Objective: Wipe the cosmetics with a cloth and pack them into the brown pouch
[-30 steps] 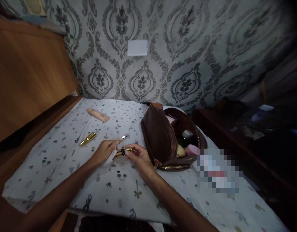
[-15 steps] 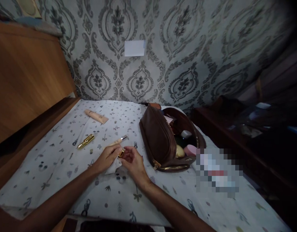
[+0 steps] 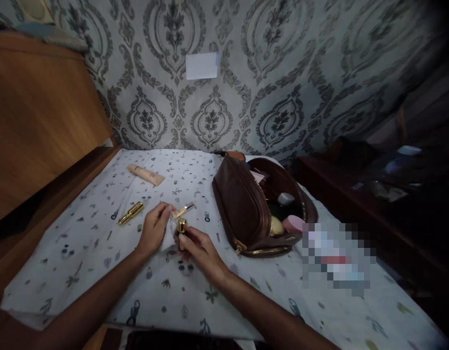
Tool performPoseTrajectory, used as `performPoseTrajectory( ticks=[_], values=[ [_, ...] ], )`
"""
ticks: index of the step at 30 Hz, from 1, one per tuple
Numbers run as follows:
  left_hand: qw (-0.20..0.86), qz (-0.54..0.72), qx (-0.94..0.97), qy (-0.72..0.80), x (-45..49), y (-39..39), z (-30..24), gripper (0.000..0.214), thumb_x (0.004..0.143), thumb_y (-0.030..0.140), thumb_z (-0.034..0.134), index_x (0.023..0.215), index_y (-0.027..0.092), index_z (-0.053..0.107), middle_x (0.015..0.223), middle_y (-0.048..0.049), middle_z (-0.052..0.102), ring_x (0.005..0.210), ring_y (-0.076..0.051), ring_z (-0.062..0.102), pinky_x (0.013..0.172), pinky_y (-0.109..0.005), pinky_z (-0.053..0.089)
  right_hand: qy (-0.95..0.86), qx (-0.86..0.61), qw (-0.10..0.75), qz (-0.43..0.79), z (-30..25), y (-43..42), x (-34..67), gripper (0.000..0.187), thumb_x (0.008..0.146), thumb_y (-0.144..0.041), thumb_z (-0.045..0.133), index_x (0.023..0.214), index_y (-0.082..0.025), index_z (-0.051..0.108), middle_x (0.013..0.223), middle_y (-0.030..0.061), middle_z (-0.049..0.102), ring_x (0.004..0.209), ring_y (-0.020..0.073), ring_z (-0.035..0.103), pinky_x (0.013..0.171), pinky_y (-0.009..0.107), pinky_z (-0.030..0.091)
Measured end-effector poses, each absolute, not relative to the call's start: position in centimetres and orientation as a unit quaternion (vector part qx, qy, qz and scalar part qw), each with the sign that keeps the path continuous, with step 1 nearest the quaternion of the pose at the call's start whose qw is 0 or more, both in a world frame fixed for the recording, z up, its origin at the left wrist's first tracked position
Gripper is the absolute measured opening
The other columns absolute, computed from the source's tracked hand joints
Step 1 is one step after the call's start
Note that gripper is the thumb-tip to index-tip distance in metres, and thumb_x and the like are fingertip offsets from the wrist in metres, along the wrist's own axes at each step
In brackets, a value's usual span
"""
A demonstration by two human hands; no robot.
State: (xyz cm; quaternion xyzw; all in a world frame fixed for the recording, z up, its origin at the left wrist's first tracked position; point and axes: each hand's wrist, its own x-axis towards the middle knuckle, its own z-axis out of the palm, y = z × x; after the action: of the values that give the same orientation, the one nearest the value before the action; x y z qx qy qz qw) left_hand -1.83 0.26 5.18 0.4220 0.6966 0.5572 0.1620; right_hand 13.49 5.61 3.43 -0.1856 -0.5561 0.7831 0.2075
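My right hand [image 3: 199,250] grips a small dark cosmetic tube with a gold top [image 3: 181,226], held upright. A white tissue or wipe [image 3: 169,239] hangs in the pinched fingers of my left hand [image 3: 154,227], just left of that tube. Right behind my hands lies a slim beige tube with a silver cap [image 3: 183,210] on the patterned sheet. Further left are a shiny gold tube [image 3: 131,213] and a peach squeeze tube [image 3: 146,174].
To the right an unzipped brown toiletry bag [image 3: 239,199] holds several cosmetics, among them a pink-lidded item [image 3: 293,224]. Beside it is a pixelated packet [image 3: 337,257]. A wooden cabinet [image 3: 45,92] stands at the left, and a patterned wall rises behind.
My hands have moved apart. The dark and gold tube, earlier mostly hidden between the fingers, now stands upright in my right hand. My left hand has moved left and slightly back.
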Motion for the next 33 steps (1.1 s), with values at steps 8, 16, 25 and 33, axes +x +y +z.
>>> performPoseTrajectory(
  ticks=[8, 16, 25, 33],
  values=[
    [0.361, 0.673, 0.238, 0.600, -0.6, 1.0, 4.6, 0.039, 0.079, 0.057, 0.061, 0.086, 0.019, 0.060, 0.065, 0.0041, 0.053, 0.058, -0.013, 0.050, 0.053, -0.023, 0.040, -0.713, -0.205, 0.213, 0.636, 4.0, 6.1, 13.5, 0.046, 0.084, -0.054, 0.061, 0.058, -0.021, 0.041, 0.057, -0.0062, 0.034, 0.057, 0.0102, 0.036, 0.053, 0.024, 0.027],
    [0.489, 0.631, 0.327, 0.505, -0.5, -0.6, 6.9, 0.059, 0.065, 0.027, 0.070, 0.122, 0.019, 0.058, 0.103, -0.0067, 0.068, 0.091, -0.022, 0.064, 0.079, -0.031, 0.051, -0.684, -0.294, 0.252, 0.618, 3.6, 7.8, 13.5, 0.045, 0.086, -0.056, 0.054, 0.058, -0.022, 0.041, 0.054, -0.0056, 0.035, 0.055, 0.0109, 0.033, 0.050, 0.025, 0.022],
    [0.379, 0.510, 0.511, 0.579, -1.4, -1.2, 6.8, 0.054, 0.087, 0.042, 0.061, 0.133, 0.019, 0.050, 0.086, -0.0020, 0.063, 0.066, -0.014, 0.057, 0.061, -0.024, 0.047, -0.672, -0.263, 0.225, 0.654, 4.7, 8.4, 14.5, 0.044, 0.083, -0.055, 0.055, 0.057, -0.022, 0.042, 0.053, -0.0065, 0.032, 0.053, 0.0097, 0.029, 0.050, 0.025, 0.019],
    [0.297, 0.445, 0.536, 0.653, -0.7, -1.8, 7.0, 0.030, 0.096, 0.047, 0.044, 0.096, 0.019, 0.054, 0.060, 0.0066, 0.046, 0.054, -0.011, 0.044, 0.051, -0.021, 0.037, -0.773, -0.226, 0.245, 0.540, 4.9, 8.3, 15.0, 0.030, 0.080, -0.030, 0.057, 0.058, -0.020, 0.040, 0.058, -0.0064, 0.031, 0.056, 0.0091, 0.033, 0.053, 0.023, 0.024]
  ],
)
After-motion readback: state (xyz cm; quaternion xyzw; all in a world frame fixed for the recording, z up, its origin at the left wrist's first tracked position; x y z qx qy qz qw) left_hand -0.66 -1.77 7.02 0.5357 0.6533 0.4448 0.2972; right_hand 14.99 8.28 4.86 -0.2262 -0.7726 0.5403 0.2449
